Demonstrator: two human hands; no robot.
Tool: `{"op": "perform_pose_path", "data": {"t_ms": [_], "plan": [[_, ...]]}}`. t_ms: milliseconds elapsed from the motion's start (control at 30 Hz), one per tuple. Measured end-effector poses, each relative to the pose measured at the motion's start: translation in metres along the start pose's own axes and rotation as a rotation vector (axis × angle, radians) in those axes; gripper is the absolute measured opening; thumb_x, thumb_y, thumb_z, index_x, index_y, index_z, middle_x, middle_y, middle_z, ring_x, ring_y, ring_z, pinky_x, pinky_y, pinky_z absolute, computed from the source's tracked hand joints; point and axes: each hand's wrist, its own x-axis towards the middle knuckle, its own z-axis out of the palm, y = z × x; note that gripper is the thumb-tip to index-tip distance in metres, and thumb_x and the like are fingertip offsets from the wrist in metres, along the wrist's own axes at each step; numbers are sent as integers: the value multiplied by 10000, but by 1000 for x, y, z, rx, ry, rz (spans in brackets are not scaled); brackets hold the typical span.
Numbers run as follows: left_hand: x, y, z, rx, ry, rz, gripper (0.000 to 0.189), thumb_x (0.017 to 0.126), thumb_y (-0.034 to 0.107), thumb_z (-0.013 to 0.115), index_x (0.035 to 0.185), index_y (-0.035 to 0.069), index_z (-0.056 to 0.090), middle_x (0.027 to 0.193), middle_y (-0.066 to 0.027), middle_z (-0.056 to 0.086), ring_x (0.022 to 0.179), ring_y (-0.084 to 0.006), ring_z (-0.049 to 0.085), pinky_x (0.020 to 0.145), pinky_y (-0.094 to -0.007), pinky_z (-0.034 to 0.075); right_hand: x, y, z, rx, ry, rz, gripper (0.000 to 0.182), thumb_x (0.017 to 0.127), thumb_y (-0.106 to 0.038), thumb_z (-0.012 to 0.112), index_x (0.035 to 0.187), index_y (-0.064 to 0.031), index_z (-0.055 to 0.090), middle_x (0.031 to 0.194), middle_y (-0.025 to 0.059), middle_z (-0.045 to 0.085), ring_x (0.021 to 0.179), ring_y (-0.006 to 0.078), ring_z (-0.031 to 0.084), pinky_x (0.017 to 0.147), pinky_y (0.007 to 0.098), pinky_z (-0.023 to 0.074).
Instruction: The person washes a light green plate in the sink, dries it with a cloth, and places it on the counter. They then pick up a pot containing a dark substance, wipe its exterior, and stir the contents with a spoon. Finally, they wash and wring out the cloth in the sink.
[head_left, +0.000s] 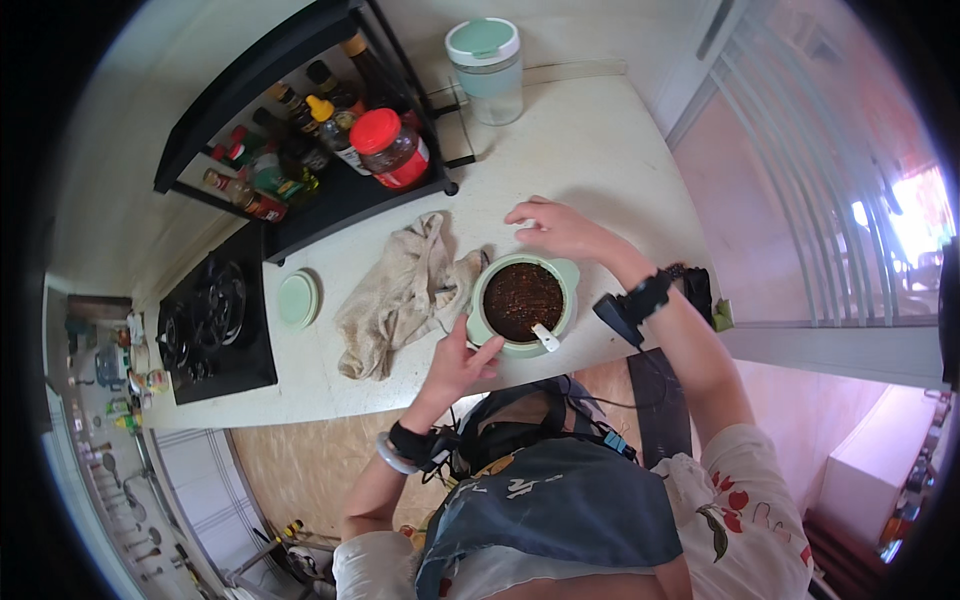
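A pale green pot (574, 279) with side handles stands near the counter's front edge, filled with a dark red-brown chilli-like sauce (523, 298). A white-handled spoon (545, 337) leans out of the sauce at the rim nearest me. My left hand (457, 360) rests at the pot's left front side, with thumb and fingers on its rim and handle. Above the far side of the pot hovers my right hand (555, 225), fingers apart and slightly curled, holding nothing. Left of the pot lies a crumpled beige cloth (397, 300), partly touching it.
A round green lid (298, 298) lies by the black gas stove (217, 322). Behind stands a black rack (330, 210) with several sauce bottles and a red-capped jar (390, 150). A lidded clear container (487, 75) is at the back wall. A black bag (697, 296) sits right.
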Motion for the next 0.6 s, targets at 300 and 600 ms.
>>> {"op": "perform_pose_path", "data": {"t_ms": [300, 600], "plan": [[16, -8, 21, -16, 154, 46, 520, 911, 256, 643, 1310, -32, 476, 1326, -126, 346, 857, -214, 659, 568, -308, 605, 113, -11, 102, -456, -840, -5, 319, 854, -279, 562, 1097, -96, 658, 940, 163, 629, 872, 291, 615, 745, 406, 508], [23, -12, 21, -397, 144, -64, 356, 880, 145, 630, 1143, -90, 584, 1505, -160, 287, 986, -274, 648, 591, -320, 626, 56, 45, 11, 100, -575, 362, 336, 905, -299, 595, 1081, -17, 640, 1077, 96, 523, 881, 194, 605, 723, 319, 572]]}}
